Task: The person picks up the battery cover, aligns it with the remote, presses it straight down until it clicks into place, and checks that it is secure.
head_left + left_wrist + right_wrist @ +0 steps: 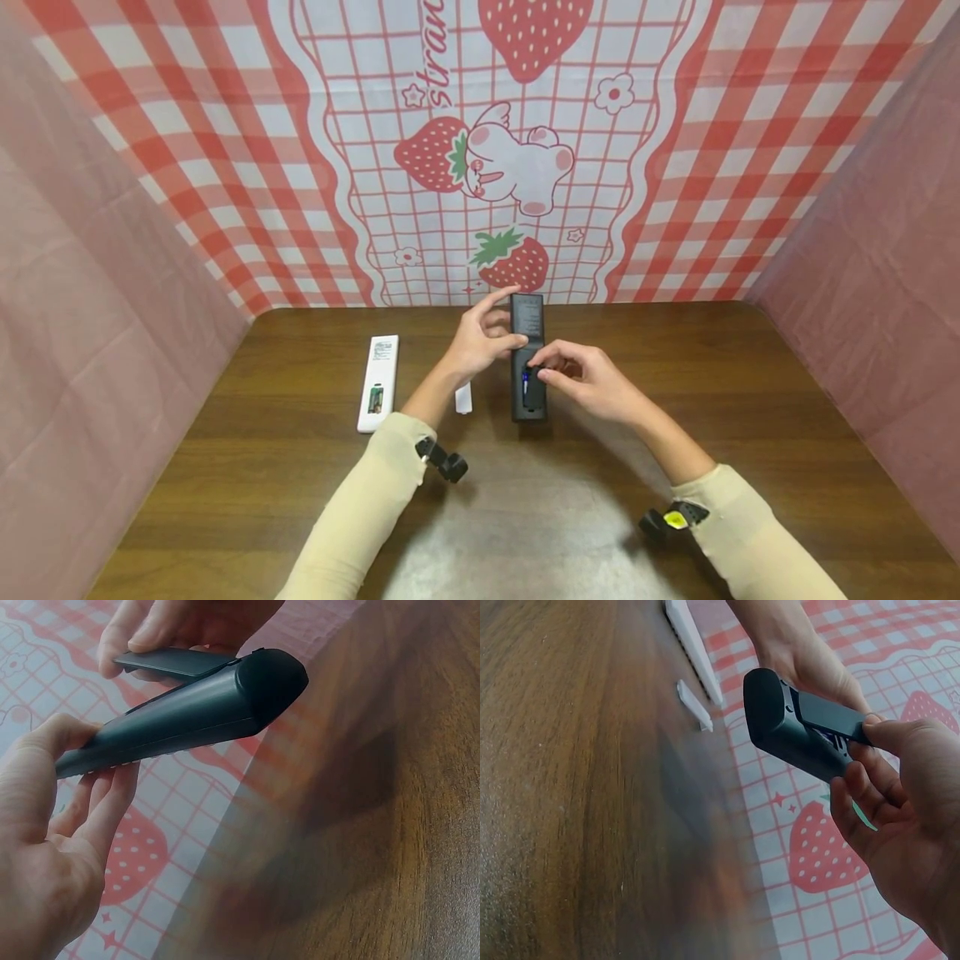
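Note:
A black remote control (528, 321) is held up above the table, its back facing me. My left hand (480, 337) grips its upper part, thumb on the back and fingers underneath. Between thumb and fingertips my right hand (588, 379) pinches the black battery cover (832, 718), which is tilted up at its free end while its other end meets the remote's end. Below the lifted cover, part of the battery compartment (527, 385) shows, with something blue inside. In the left wrist view the cover (180, 663) stands at an angle off the remote (187, 712).
A white remote (382, 367) lies face down at the left, its battery compartment uncovered. Its small white cover (463, 398) lies near my left wrist. The brown wooden table (525, 517) ends at a strawberry-patterned cloth (615, 167) behind, with pink cloth (870, 217) at the sides.

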Available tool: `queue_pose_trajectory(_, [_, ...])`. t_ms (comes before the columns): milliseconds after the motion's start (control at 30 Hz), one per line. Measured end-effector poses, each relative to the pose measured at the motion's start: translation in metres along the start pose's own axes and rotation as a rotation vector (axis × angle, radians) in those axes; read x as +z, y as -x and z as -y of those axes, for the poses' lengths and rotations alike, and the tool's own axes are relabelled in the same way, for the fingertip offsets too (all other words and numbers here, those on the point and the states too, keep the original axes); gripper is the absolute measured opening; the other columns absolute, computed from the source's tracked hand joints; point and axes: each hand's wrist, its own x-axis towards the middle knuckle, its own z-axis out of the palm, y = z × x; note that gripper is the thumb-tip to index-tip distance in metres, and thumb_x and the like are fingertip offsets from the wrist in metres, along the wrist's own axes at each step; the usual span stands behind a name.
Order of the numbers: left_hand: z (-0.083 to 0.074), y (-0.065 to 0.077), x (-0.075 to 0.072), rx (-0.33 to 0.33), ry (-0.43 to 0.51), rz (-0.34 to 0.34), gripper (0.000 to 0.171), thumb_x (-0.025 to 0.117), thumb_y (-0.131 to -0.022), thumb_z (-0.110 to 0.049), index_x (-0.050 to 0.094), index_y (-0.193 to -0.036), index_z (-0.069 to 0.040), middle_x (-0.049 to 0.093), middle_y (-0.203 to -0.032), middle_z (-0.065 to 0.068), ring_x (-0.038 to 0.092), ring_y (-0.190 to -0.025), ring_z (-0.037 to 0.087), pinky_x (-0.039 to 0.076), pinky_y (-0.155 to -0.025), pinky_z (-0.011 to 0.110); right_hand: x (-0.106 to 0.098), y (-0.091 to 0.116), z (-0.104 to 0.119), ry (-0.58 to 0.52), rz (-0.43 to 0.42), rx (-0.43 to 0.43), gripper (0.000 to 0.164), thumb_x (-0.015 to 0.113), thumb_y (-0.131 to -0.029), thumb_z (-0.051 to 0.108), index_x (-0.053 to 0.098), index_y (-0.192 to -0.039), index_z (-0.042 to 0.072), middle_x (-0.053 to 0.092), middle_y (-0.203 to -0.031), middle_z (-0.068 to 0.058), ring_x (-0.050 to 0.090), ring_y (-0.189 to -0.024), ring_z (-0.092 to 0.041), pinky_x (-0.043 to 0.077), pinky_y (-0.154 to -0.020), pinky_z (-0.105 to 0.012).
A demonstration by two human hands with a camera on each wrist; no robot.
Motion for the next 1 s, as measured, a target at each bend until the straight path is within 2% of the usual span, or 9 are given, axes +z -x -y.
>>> queue_pose_trajectory(367, [0.0010, -0.0010, -0.0003, 0.013, 0.003, 0.001, 0.087, 0.076, -0.093, 0.014, 0.047, -0.171, -0.014, 0.072, -0.134, 0.040, 0.078, -0.091, 0.009, 0.073, -0.076, 0.035, 0.0013, -0.0003, -0.0015, -0.002, 0.006, -0.023, 0.015, 0.068, -0.108, -0.004, 0.078, -0.119, -0.002, 0.080, -0.113, -0.021, 0.065, -0.088, -0.004, 0.058, -0.075, -0.020])
queue_pose_trajectory(600, [0.0014, -0.0018, -0.0007, 0.011, 0.004, 0.001, 0.087, 0.076, -0.094, 0.013, 0.046, -0.171, -0.015, 0.071, -0.136, 0.040, 0.078, -0.092, 0.009, 0.073, -0.075, 0.034, 0.0016, -0.0001, 0.0002, -0.006, 0.004, -0.040, 0.016, 0.068, -0.107, -0.005, 0.078, -0.119, -0.003, 0.080, -0.114, -0.023, 0.064, -0.088, -0.001, 0.058, -0.075, -0.019])
queue_pose_trajectory(800, [0.0022, -0.0013, -0.0008, 0.006, 0.007, 0.002, 0.087, 0.076, -0.094, 0.013, 0.046, -0.171, -0.016, 0.071, -0.138, 0.040, 0.078, -0.092, 0.008, 0.071, -0.073, 0.029, 0.0044, -0.0006, 0.0008, -0.009, 0.003, -0.041, 0.016, 0.069, -0.107, -0.005, 0.078, -0.119, -0.002, 0.079, -0.111, -0.021, 0.063, -0.089, 0.001, 0.058, -0.074, -0.020])
queue_pose_trajectory(1000, [0.0027, -0.0019, -0.0007, 0.005, 0.009, 0.008, 0.087, 0.075, -0.095, 0.013, 0.045, -0.172, -0.015, 0.071, -0.138, 0.039, 0.078, -0.092, 0.008, 0.072, -0.074, 0.030, 0.0066, -0.0009, -0.0012, -0.005, -0.008, -0.048, 0.015, 0.072, -0.105, -0.006, 0.079, -0.117, -0.001, 0.078, -0.103, -0.017, 0.064, -0.090, 0.001, 0.058, -0.075, -0.019])
